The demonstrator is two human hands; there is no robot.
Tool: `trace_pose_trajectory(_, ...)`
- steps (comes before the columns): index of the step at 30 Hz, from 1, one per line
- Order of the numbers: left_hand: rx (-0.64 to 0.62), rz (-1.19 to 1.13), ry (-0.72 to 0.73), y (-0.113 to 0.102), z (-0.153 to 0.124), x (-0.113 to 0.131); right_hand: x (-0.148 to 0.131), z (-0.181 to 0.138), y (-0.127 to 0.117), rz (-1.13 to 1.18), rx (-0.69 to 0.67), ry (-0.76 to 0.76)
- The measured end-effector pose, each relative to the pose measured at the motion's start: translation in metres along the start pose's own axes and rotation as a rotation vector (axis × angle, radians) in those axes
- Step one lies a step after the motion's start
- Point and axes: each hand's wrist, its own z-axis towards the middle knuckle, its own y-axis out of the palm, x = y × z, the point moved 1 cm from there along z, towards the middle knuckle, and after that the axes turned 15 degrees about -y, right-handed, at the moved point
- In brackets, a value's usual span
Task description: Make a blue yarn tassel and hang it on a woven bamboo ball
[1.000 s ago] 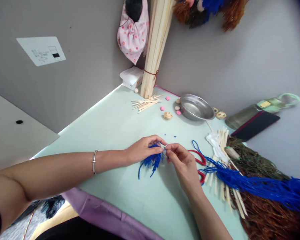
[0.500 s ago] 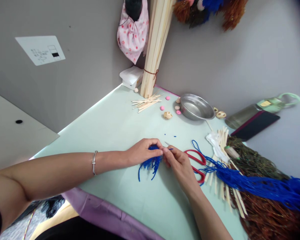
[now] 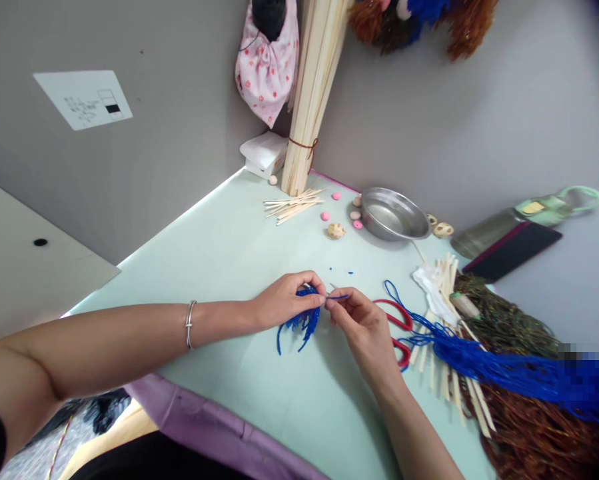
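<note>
Right hand [image 3: 366, 327] has drawn back a little from the blue tuft [image 3: 299, 321]

Both hands meet just left of the red scissors [image 3: 398, 319]. On that side the left hand [image 3: 284, 303] keeps a tight grip on the blue tuft, low on the surface [image 3: 229, 253], so its loose ends stay bunched. Closer to the scissors, the right hand has a narrow grip on one thin blue strand [image 3: 340, 297], pulling it straight. Long blue threads [image 3: 479, 360] lie right of the scissors, within easy reach.
</note>
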Motion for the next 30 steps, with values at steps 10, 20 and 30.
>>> trace_pose_trajectory(10, -0.086, -0.395, -0.182, 0.0036, 0.0009, 0.0024, -0.0016, -0.0025, 0.0024, 0.004, -0.01, 0.035)
trace_pose_trajectory(20, -0.233, -0.569, -0.027, 0.0024, 0.002, 0.004, -0.0018, -0.0007, 0.0029, 0.041, -0.044, 0.009)
trace_pose_trajectory(30, -0.088, -0.24, -0.112, 0.0021, 0.001, -0.0014, -0.0026, -0.0012, 0.0013, 0.031, 0.033, -0.025)
